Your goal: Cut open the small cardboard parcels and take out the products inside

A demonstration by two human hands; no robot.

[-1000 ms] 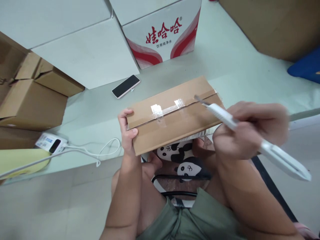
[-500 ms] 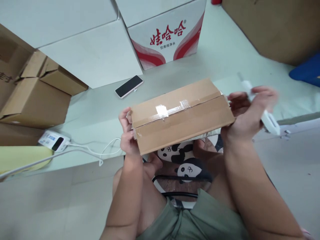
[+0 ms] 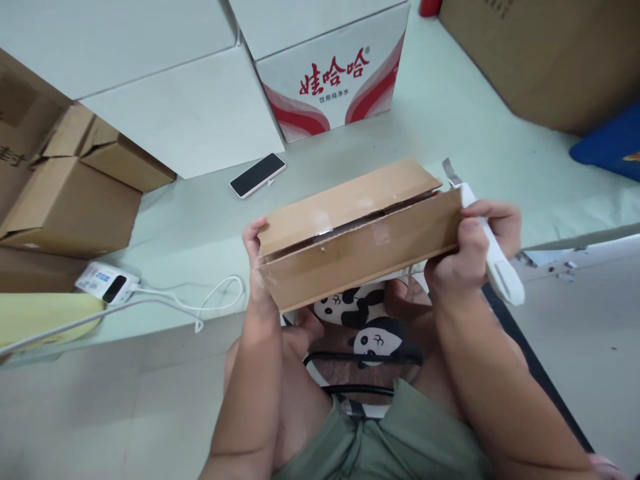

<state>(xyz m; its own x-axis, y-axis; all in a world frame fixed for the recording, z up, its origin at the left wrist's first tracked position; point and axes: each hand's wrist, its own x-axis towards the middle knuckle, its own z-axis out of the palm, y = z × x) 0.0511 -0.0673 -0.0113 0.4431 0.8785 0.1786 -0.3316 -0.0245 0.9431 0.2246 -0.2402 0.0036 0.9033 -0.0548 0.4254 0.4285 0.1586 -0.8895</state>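
Between my hands, above my lap, is a brown cardboard box, its top flaps slightly parted along the middle seam with bits of clear tape on them. My left hand grips the box's left end, some fingers hidden behind it. My right hand holds a white utility knife, its metal blade pointing up and away past the box's right corner. The thumb and fingers of that hand also touch the edge of the near flap.
A phone lies on the pale green tabletop behind the box. White cartons and a red-and-white carton stand at the back. Brown boxes are at left, another large box at right. A white device trails a cable.
The box's flaps have parted at the seam and the near flap has lifted. My right hand has moved in to the flap's edge, the knife coming left and down with it.
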